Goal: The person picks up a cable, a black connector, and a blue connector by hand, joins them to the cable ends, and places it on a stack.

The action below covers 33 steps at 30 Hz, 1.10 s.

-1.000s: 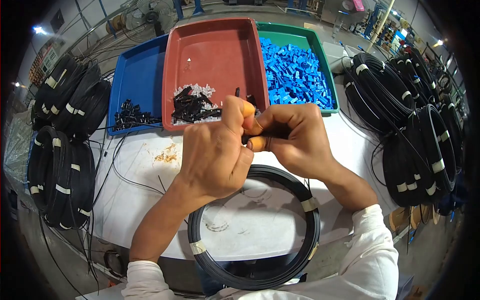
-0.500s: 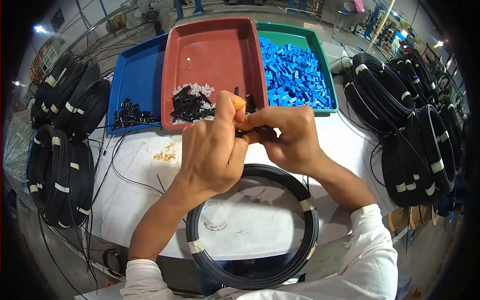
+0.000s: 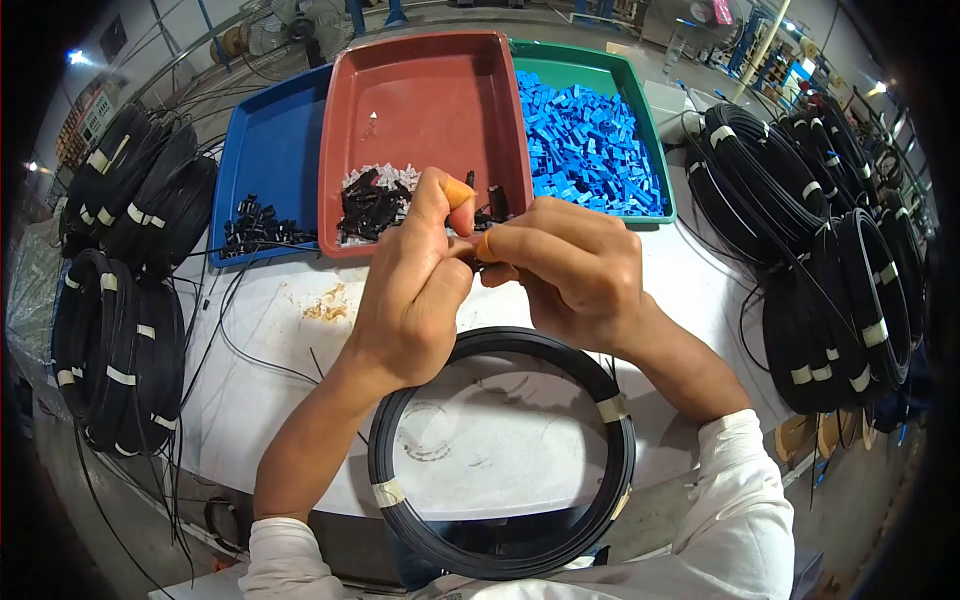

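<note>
My left hand (image 3: 415,285) and my right hand (image 3: 575,265) meet above the table, just in front of the red tray (image 3: 425,110). Both are closed, fingertips pinched together around something small and dark that the fingers mostly hide. Orange-yellow coverings show on a finger of each hand. Below them a coil of black cable (image 3: 625,450), bound with pale tape, lies at the table's front edge. In the red tray are black parts (image 3: 370,208) and clear small pieces (image 3: 385,176).
Left of the red tray, a blue tray (image 3: 275,130) holds small black parts (image 3: 262,228). The green tray (image 3: 590,62) at right holds many blue connectors (image 3: 590,145). Taped black coils stand at left (image 3: 120,350) and right (image 3: 840,310). Loose cables cross the table (image 3: 250,400).
My left hand has tilted, its thumb now drawn back and bent. The fingers of my right hand have folded further over the joined fingertips. The trays and coil sit slightly further left in view.
</note>
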Each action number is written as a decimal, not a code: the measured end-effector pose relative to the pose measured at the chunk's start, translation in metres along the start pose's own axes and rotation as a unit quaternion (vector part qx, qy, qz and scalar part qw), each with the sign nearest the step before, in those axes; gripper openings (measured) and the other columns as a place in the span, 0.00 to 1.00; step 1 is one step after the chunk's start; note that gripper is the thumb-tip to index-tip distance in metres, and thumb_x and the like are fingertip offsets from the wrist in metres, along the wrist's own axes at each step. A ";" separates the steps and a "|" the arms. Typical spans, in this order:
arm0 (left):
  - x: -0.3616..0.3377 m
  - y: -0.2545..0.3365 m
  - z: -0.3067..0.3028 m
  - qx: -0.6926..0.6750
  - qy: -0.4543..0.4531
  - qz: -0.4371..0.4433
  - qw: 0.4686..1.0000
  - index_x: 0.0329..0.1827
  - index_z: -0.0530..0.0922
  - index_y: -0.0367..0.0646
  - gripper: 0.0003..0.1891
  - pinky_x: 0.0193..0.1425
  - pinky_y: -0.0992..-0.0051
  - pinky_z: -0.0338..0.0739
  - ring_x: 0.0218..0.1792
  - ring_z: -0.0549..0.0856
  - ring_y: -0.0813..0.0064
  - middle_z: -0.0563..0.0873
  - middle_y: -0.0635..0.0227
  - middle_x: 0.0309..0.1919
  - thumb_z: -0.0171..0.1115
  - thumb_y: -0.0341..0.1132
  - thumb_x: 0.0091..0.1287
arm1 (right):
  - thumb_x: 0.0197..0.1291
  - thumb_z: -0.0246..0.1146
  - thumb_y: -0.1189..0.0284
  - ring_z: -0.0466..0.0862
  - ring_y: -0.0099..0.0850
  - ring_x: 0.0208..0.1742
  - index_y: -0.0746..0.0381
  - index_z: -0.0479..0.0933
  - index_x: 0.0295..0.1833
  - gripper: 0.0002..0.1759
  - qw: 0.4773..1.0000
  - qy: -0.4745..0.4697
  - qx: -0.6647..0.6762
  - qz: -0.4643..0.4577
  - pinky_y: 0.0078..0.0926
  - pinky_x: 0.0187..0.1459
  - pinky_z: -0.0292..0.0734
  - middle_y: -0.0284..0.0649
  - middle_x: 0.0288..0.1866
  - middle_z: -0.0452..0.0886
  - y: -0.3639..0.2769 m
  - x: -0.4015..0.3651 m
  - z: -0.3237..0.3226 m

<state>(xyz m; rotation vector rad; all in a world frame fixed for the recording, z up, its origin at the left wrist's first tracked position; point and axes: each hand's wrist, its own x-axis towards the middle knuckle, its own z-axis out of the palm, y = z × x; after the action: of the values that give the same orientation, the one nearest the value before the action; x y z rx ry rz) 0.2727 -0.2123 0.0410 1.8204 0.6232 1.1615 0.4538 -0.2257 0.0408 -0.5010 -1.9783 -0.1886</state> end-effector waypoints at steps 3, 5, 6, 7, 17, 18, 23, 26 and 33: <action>-0.003 0.008 0.005 0.063 0.012 0.004 0.998 0.46 0.65 0.37 0.12 0.28 0.65 0.65 0.22 0.72 0.70 0.73 0.59 0.29 0.45 0.26 0.58 | 0.42 0.66 0.88 0.87 0.41 0.30 0.67 0.84 0.40 0.15 0.976 -0.056 0.104 0.181 0.34 0.31 0.81 0.47 0.31 0.86 -0.006 -0.001 -0.005; -0.003 0.014 0.005 0.082 -0.005 -0.019 0.996 0.46 0.65 0.37 0.12 0.27 0.66 0.65 0.21 0.71 0.73 0.72 0.61 0.28 0.45 0.26 0.59 | 0.43 0.66 0.88 0.88 0.42 0.30 0.67 0.84 0.39 0.14 0.956 -0.061 0.141 0.251 0.33 0.32 0.82 0.48 0.30 0.87 -0.011 0.000 -0.006; -0.003 0.016 0.005 0.099 -0.013 -0.039 0.994 0.46 0.65 0.37 0.12 0.27 0.67 0.65 0.21 0.70 0.75 0.72 0.63 0.27 0.44 0.27 0.59 | 0.44 0.66 0.88 0.89 0.42 0.30 0.68 0.83 0.38 0.13 0.930 -0.073 0.178 0.314 0.33 0.33 0.83 0.49 0.30 0.87 -0.012 0.001 -0.007; -0.003 0.012 0.004 0.098 -0.014 -0.039 0.994 0.46 0.65 0.37 0.12 0.27 0.67 0.65 0.21 0.70 0.75 0.72 0.63 0.27 0.44 0.27 0.59 | 0.46 0.67 0.87 0.89 0.42 0.32 0.67 0.83 0.39 0.12 0.940 -0.074 0.173 0.283 0.34 0.34 0.82 0.47 0.32 0.87 -0.009 -0.001 -0.007; 0.000 0.001 -0.001 0.010 0.008 -0.038 0.999 0.49 0.66 0.36 0.13 0.26 0.76 0.63 0.21 0.67 0.85 0.71 0.66 0.28 0.42 0.28 0.61 | 0.39 0.71 0.85 0.84 0.34 0.28 0.65 0.83 0.38 0.16 0.999 0.004 -0.015 -0.028 0.29 0.27 0.78 0.39 0.32 0.85 0.011 -0.008 0.009; 0.000 0.000 0.000 0.008 0.006 -0.039 0.999 0.49 0.66 0.36 0.13 0.26 0.76 0.63 0.21 0.67 0.85 0.71 0.66 0.28 0.42 0.28 0.61 | 0.37 0.68 0.85 0.83 0.34 0.28 0.63 0.82 0.38 0.17 1.000 0.004 -0.012 -0.008 0.31 0.27 0.77 0.37 0.31 0.85 0.007 -0.008 0.008; 0.000 0.012 -0.001 -0.044 -0.036 -0.145 0.988 0.47 0.61 0.46 0.14 0.23 0.84 0.48 0.21 0.57 0.90 0.64 0.75 0.28 0.41 0.29 0.56 | 0.40 0.68 0.85 0.86 0.42 0.31 0.63 0.82 0.42 0.18 0.988 -0.051 0.064 0.128 0.37 0.29 0.79 0.43 0.29 0.84 -0.002 -0.012 0.005; 0.006 0.010 -0.013 -0.129 -0.065 -0.247 0.958 0.49 0.61 0.46 0.14 0.19 0.84 0.47 0.16 0.55 0.90 0.69 0.74 0.23 0.42 0.30 0.58 | 0.40 0.68 0.84 0.86 0.42 0.31 0.63 0.82 0.43 0.19 0.989 -0.075 0.050 0.115 0.37 0.29 0.80 0.43 0.28 0.83 0.004 -0.013 0.012; 0.014 0.005 -0.054 -0.076 -0.228 -0.255 0.937 0.58 0.62 0.43 0.20 0.33 0.76 0.74 0.33 0.86 0.73 0.85 0.58 0.38 0.51 0.30 0.63 | 0.44 0.66 0.85 0.87 0.41 0.35 0.57 0.84 0.48 0.23 0.990 -0.111 0.056 0.073 0.38 0.31 0.83 0.40 0.34 0.85 0.015 -0.015 0.011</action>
<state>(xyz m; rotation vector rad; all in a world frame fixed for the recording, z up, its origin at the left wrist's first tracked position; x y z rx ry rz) 0.2309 -0.1825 0.0626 1.5846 0.6540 0.4098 0.4564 -0.2120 0.0212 -0.6138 -2.1440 0.0731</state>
